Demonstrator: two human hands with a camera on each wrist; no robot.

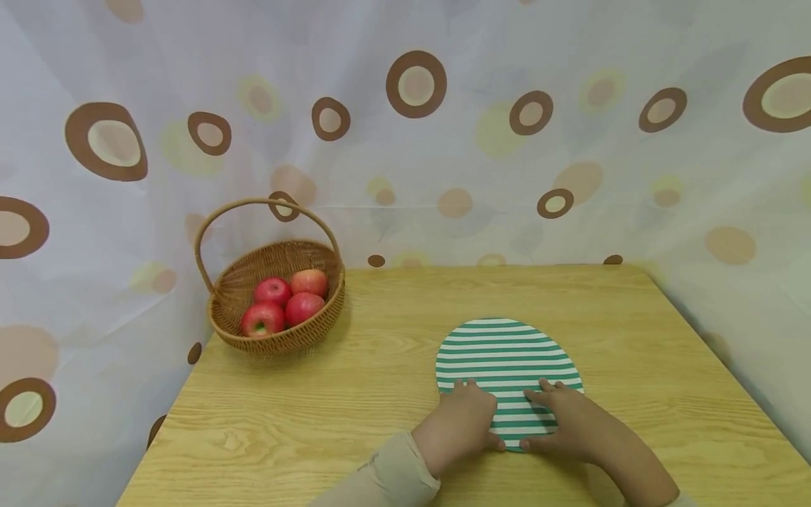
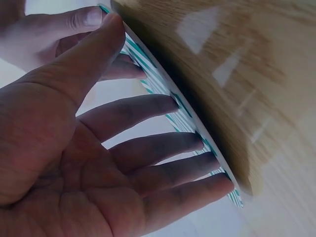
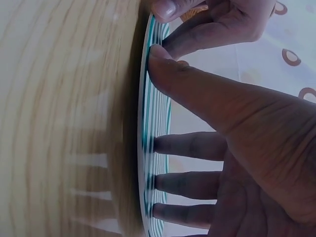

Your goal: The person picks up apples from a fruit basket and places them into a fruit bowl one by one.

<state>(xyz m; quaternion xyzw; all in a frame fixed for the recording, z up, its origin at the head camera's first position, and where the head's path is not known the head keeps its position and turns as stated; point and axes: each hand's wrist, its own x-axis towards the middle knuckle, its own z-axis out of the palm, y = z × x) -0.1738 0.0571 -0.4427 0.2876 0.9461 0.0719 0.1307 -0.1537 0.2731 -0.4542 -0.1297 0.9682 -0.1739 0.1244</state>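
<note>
A round placemat with green and white stripes lies on the wooden table. Fingertips of my left hand rest on its left part, the thumb at the near edge. On its right part, my right hand touches the stripes with spread fingers, its thumb also by the near rim. In the left wrist view the left fingers reach out fairly straight, tips on the striped surface. From the right wrist, the right fingers look straight too, tips against the mat, whose thin edge shows a dark shadow beneath.
At the back left of the table stands a wicker basket with a tall arched handle. Several red apples sit inside it. A white curtain with brown and beige circles hangs behind and along the sides.
</note>
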